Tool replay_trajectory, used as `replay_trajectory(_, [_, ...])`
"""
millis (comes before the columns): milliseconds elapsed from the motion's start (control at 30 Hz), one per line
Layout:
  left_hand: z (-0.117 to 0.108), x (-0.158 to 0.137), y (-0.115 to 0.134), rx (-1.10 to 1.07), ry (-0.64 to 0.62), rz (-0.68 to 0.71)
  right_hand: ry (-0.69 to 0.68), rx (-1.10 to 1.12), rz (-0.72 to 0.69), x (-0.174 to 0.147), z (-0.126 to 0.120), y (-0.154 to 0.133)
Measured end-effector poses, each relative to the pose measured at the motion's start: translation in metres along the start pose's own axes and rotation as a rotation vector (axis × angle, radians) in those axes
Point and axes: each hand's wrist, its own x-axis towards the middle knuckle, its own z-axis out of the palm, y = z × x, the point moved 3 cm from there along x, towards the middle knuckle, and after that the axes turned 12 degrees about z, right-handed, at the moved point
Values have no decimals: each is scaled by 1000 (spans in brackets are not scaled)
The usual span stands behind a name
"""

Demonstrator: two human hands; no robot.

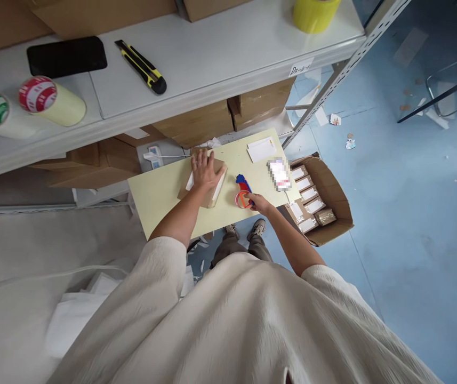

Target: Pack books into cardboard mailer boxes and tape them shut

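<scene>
My left hand [205, 172] lies on a small cardboard box [214, 198], fingers spread over its top. A white patch shows on the box beside the palm. In my right hand [258, 202] is a red and blue tape dispenser [243, 184], its roll toward me and its blue end pointing away. The dispenser is to the right of the box, apart from it, above the pale yellow table [156, 200]. White paper slips [261, 149] lie near the table's far right, with a phone-like item [279, 174], blurred out, near the right edge.
An open carton [334, 197] of small labelled boxes stands right of the table. On the shelf [212, 58] above are a utility knife [142, 66], a black phone [67, 56] and tape rolls [52, 100]. A metal shelf post [332, 77] rises at the right. Paper scraps litter the blue floor [408, 213].
</scene>
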Motion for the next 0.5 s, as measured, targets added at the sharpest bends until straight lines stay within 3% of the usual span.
replay_trajectory(167, [3,18,-11,19,120,-216,-32,56,27,-11,-10,12])
replay_trajectory(267, [1,22,-9,8,47,-257,-76,93,19,-14,-11,14])
replay_trajectory(400, [-14,2,-13,6,5,-137,-81,86,42,-13,-7,17])
replay_trajectory(500, [-19,-30,-20,7,-70,111,-35,9,-5,-13,-5,18])
